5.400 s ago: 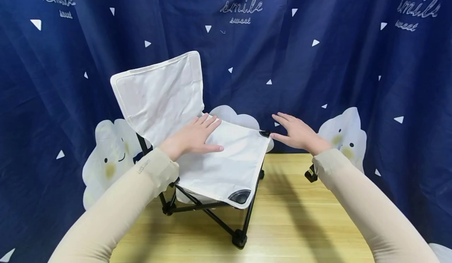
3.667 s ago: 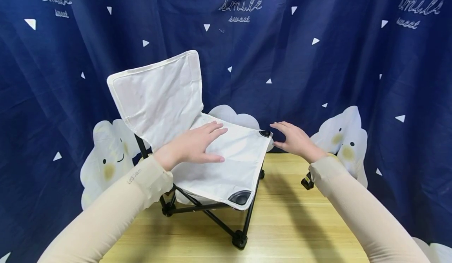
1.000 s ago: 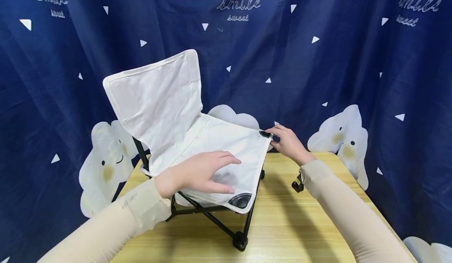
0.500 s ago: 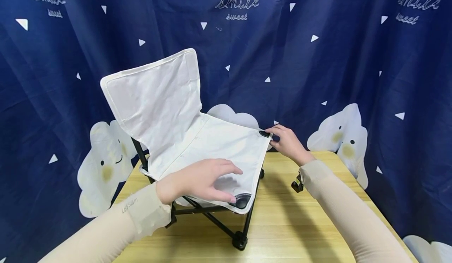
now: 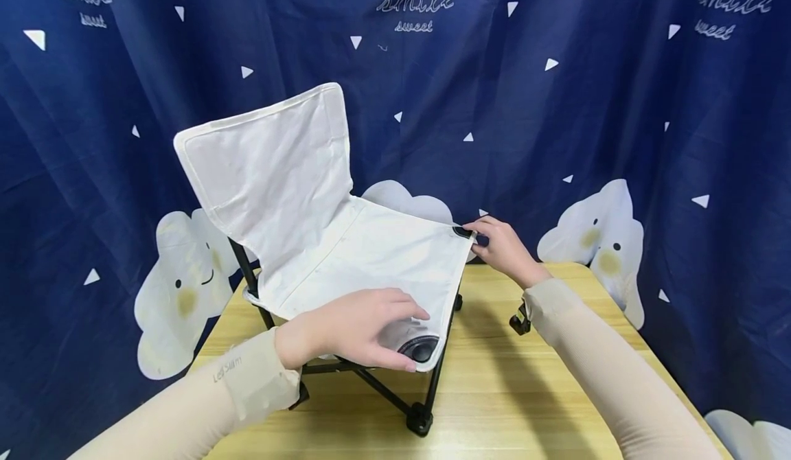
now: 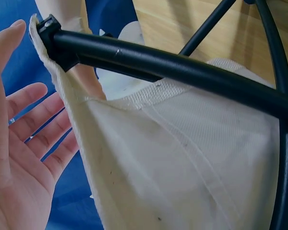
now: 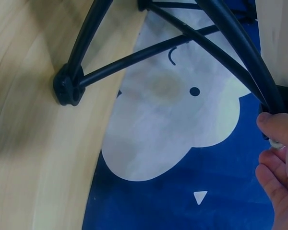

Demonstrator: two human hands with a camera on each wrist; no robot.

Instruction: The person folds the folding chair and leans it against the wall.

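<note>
A white fabric folding chair (image 5: 377, 247) with a black tube frame stands on the wooden table, its backrest (image 5: 272, 165) at the left. My left hand (image 5: 364, 323) hovers at the near front corner of the seat, thumb by the black corner patch (image 5: 420, 349) and fingers spread loosely above it. From below, the left wrist view shows that hand's fingers (image 6: 43, 120) behind the fabric edge, near the tube's end (image 6: 50, 33). At the far front corner, my right hand (image 5: 503, 248) pinches the seat's tip; in the right wrist view its thumb (image 7: 276, 125) lies against the frame joint.
The wooden table (image 5: 494, 391) ends at a blue curtain (image 5: 507, 117) printed with clouds and triangles. A chair foot (image 5: 419, 419) rests near the front of the table. A small black clip-like piece (image 5: 520, 321) hangs under the right sleeve.
My left hand has come down from over the middle of the seat to its near front corner. The right hand moved in and took hold of the far front corner. The chair stays put.
</note>
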